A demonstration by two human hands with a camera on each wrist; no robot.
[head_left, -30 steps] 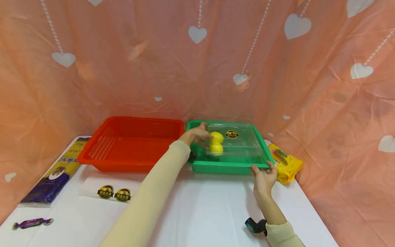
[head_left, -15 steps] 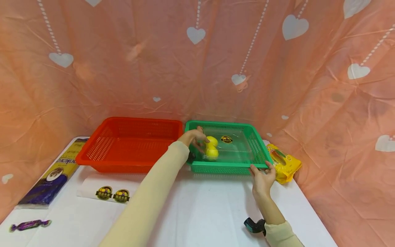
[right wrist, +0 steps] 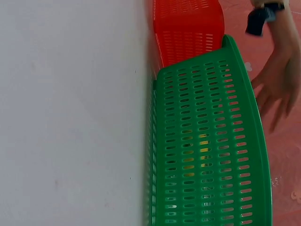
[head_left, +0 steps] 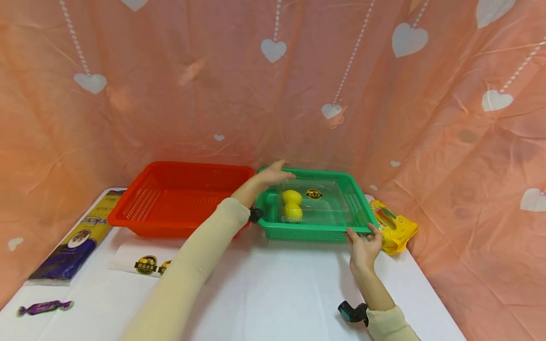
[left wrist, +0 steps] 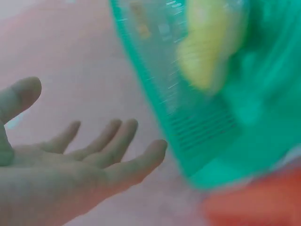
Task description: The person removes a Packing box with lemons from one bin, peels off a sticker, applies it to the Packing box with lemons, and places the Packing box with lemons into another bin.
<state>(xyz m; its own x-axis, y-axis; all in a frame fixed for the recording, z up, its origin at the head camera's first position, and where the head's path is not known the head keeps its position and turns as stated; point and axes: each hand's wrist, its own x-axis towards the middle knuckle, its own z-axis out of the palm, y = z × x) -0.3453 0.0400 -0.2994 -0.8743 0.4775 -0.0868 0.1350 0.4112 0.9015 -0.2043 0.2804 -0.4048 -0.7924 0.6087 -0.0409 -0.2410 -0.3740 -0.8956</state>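
A clear plastic box (head_left: 326,208) with a dark and gold label lies inside the green basket (head_left: 307,232). Two yellow, lemon-like fruits (head_left: 292,211) show through its left side. My left hand (head_left: 270,176) is over the basket's back left corner, fingers spread and holding nothing. In the left wrist view the palm and fingers of this hand (left wrist: 94,157) are beside the basket rim (left wrist: 157,117), apart from the box. At the front right corner my right hand (head_left: 364,246) grips the basket's rim. The right wrist view leaves that hand out and shows the slotted basket wall (right wrist: 207,141).
A red basket (head_left: 183,229) stands left of the green one. In front of it lies a white roll (head_left: 128,258) with round labels. Further left are a yellow and purple packet (head_left: 81,232) and a wrapped candy (head_left: 44,308). A yellow packet (head_left: 396,229) sits at the right.
The clear box with the yellow fruits was lowered into the green basket, shifting slightly left. My left hand has let go and risen toward the back rim. The right hand stays at the rim.
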